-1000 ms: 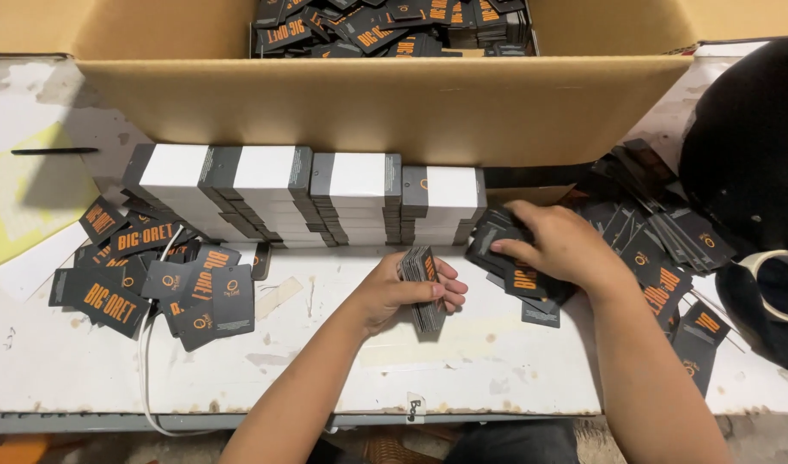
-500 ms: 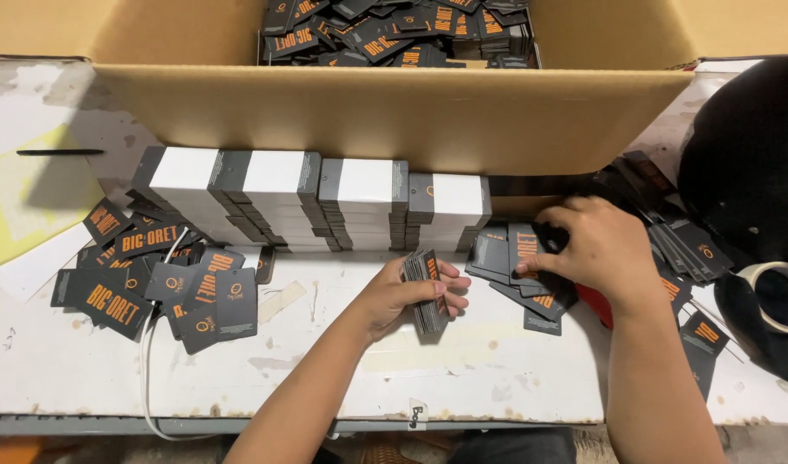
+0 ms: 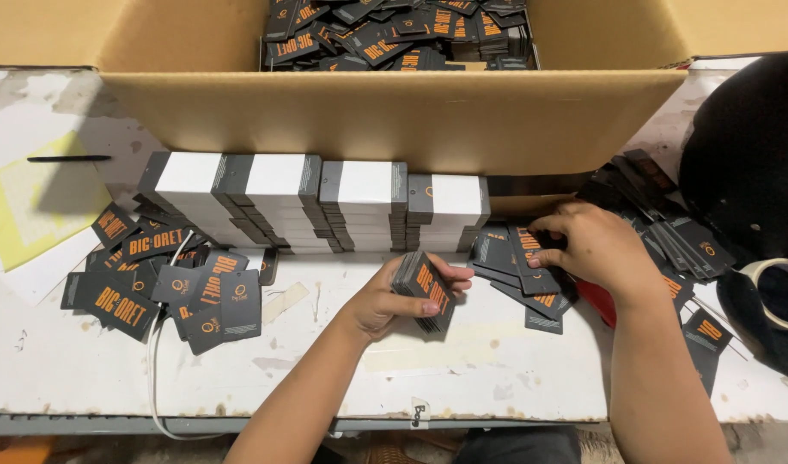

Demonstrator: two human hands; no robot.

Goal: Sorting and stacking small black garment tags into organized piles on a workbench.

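Observation:
My left hand (image 3: pixel 392 299) grips a thick stack of dark grey tags with orange print (image 3: pixel 424 290), held just above the white table near its middle. My right hand (image 3: pixel 593 247) rests on a loose spread of the same dark tags (image 3: pixel 507 259) to the right, its fingertips pressing on one tag there. Behind both hands stand four banded bundles of tags (image 3: pixel 316 199) with white tops, lined up against a cardboard box.
A large cardboard box (image 3: pixel 394 120) filled with tags spans the back. More loose tags (image 3: pixel 158 279) lie at the left with a white cord. A yellow sheet (image 3: pixel 33 202) and black pen are at far left. A black bag (image 3: pixel 746 163) and tape roll (image 3: pixel 776 296) sit right.
My right hand has slid right and back over the loose tags, its fingers now spread on one. My left hand still holds its stack, tilted slightly more.

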